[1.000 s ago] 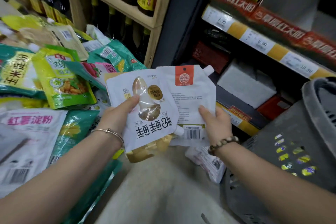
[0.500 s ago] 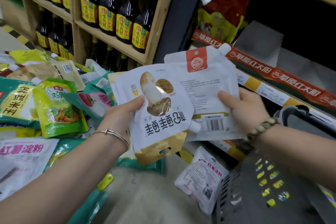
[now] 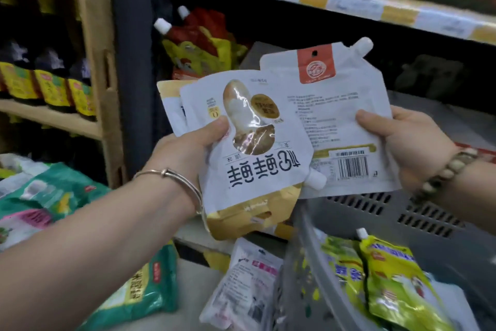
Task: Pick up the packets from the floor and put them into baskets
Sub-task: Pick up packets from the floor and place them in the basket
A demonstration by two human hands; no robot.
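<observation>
Both lifted since a second ago: left hand (image 3: 188,148) gripped front pouch (image 3: 257,164), right hand (image 3: 410,142) pinched rear pouch (image 3: 330,121), mid-frame above the basket (image 3: 424,226) (lower right, part-filled). Release likely next.

Thin silver bangle (image 3: 167,173), pale beaded bracelet (image 3: 453,167)

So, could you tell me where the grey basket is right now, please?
In the head view the grey basket sits at lower right, below the red-label pouch in the right hand and the mushroom pouch in the left hand, with yellow-green packets inside.
</observation>
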